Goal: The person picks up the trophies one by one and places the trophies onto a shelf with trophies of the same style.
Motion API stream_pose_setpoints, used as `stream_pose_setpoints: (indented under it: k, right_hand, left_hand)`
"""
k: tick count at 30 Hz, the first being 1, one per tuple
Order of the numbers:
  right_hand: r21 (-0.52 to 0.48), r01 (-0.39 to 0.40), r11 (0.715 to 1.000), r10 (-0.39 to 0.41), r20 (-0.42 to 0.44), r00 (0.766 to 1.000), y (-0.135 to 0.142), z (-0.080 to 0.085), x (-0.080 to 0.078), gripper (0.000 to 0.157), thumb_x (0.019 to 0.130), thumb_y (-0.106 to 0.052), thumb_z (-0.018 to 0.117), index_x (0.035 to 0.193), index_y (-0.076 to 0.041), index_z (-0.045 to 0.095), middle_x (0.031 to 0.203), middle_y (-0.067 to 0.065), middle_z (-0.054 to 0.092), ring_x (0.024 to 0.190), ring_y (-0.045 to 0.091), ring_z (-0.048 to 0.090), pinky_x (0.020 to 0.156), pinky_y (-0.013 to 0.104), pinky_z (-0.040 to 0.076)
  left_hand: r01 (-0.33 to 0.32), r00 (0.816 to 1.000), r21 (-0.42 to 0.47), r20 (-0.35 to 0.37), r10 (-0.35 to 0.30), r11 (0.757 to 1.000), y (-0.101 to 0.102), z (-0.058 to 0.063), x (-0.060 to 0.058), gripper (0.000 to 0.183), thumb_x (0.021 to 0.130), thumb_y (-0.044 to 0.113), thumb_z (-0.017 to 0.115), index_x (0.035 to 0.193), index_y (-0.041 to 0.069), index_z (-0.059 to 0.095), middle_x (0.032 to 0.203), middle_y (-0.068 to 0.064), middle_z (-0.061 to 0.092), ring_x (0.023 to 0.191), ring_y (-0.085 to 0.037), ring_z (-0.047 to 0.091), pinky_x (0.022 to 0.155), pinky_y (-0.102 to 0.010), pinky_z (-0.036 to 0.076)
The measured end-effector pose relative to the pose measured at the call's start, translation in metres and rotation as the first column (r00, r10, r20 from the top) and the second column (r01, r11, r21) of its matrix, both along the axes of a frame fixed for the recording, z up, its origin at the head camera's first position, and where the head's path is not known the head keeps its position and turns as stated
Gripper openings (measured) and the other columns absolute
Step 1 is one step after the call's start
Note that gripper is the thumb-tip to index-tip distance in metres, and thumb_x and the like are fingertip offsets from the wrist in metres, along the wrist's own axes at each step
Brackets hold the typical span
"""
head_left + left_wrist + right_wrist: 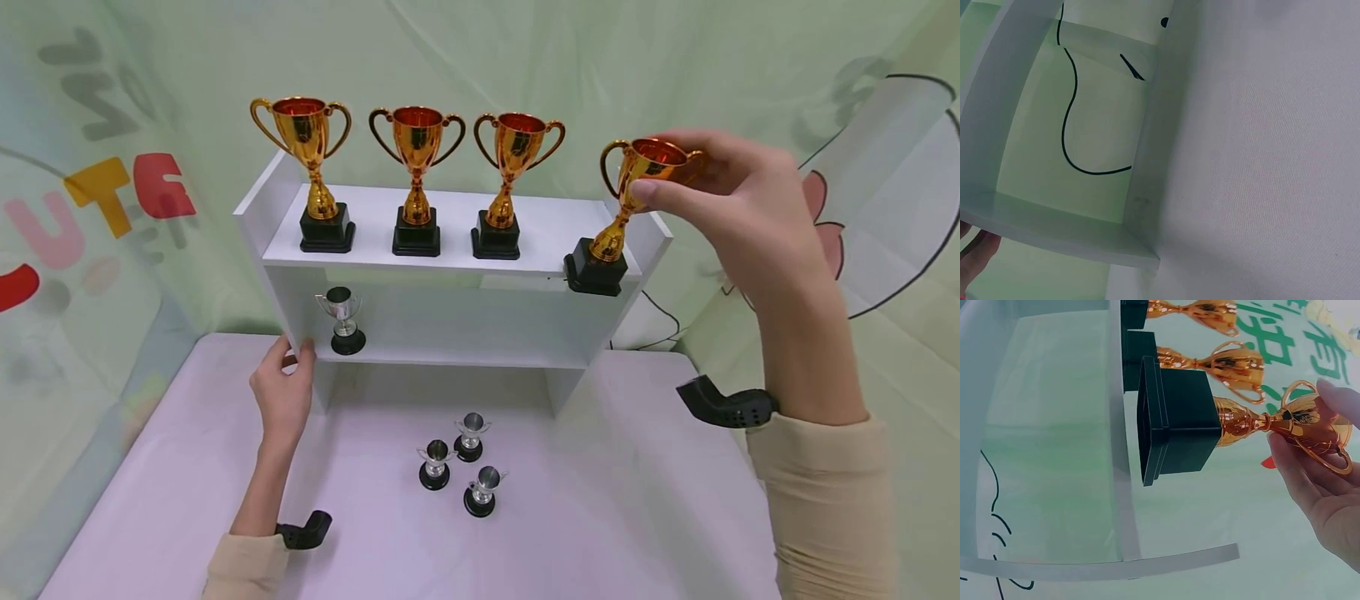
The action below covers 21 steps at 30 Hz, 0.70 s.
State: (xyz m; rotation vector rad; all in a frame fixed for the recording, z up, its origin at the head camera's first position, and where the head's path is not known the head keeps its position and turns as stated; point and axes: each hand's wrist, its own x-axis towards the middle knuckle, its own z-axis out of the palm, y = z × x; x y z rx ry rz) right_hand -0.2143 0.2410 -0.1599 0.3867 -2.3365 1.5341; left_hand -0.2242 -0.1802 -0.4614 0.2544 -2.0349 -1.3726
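Observation:
My right hand [757,208] grips a gold trophy cup [609,225] by its bowl, thumb in front. In the head view its black base overlaps the right end of the white shelf's [450,268] top board; the right wrist view shows that base [1188,422] tilted beside the board's edge. Three more gold trophies, left [321,208], middle [417,167] and right [506,175], stand in a row on top. My left hand [285,387] holds the shelf's left side panel, its fingers [982,256] at the panel's edge. Near it, a small silver trophy [342,321] stands on the middle board.
Three small silver trophies, one behind [470,437], one left [435,465] and one in front [483,492], stand on the white tabletop [600,517] before the shelf. A pale green curtain [637,67] with printed letters hangs behind.

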Motion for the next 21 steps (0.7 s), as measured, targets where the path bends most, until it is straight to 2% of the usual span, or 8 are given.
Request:
stream_pose_setpoints:
  k: [6,8,11,14,21]
  right_hand:
    - [-0.124,-0.115,0.986,0.117,0.005,0.993,-0.005,-0.001,-0.014,0.046,0.083,-0.006,0.085,0.127,-0.004,0.071,0.1,0.005,0.076,0.085,0.018,0.073,0.085,0.017,0.052]
    - [-0.102,-0.103,0.989,0.105,0.013,0.994,-0.006,-0.001,-0.017,0.048,0.083,-0.008,0.085,0.128,-0.005,0.07,0.101,0.004,0.075,0.087,0.018,0.073,0.084,0.017,0.053]
    - [-0.011,-0.042,0.999,0.043,0.032,0.999,-0.007,0.002,-0.02,0.051,0.084,-0.015,0.085,0.132,-0.01,0.069,0.102,0.001,0.075,0.089,0.016,0.073,0.084,0.016,0.052]
    - [0.001,-0.038,0.999,0.037,0.038,0.999,-0.009,0.003,-0.024,0.052,0.084,-0.017,0.086,0.133,-0.01,0.068,0.102,0.001,0.076,0.088,0.016,0.073,0.084,0.016,0.052]
    - [-0.032,-0.072,0.997,0.074,0.068,0.995,-0.011,0.003,-0.034,0.056,0.084,-0.017,0.086,0.135,-0.008,0.066,0.106,0.003,0.075,0.084,0.017,0.074,0.086,0.015,0.053]
  left_hand:
    - [-0.004,1.0,0.003,0.004,0.004,1.0,0.0,0.001,0.0,0.028,0.1,0.015,0.062,0.123,0.006,0.073,0.116,-0.015,0.076,0.079,0.004,0.057,0.064,-0.005,0.045]
    - [-0.002,1.0,0.0,0.002,0.002,1.0,0.0,0.001,0.0,0.028,0.1,0.015,0.062,0.123,0.006,0.073,0.117,-0.015,0.076,0.081,0.001,0.058,0.064,-0.005,0.045]
    - [0.007,1.0,-0.002,-0.002,-0.007,1.0,0.0,0.001,0.0,0.028,0.1,0.015,0.061,0.124,0.005,0.073,0.117,-0.015,0.075,0.084,-0.009,0.061,0.064,-0.005,0.045]
    - [0.006,1.0,0.001,-0.001,-0.006,1.0,0.0,0.001,0.0,0.027,0.1,0.014,0.061,0.123,0.005,0.073,0.118,-0.015,0.075,0.086,-0.017,0.062,0.064,-0.004,0.045]
    - [0.001,1.0,0.002,0.01,-0.001,1.0,0.0,0.001,0.0,0.029,0.1,0.016,0.062,0.125,0.006,0.073,0.118,-0.015,0.075,0.081,-0.002,0.059,0.064,-0.005,0.045]
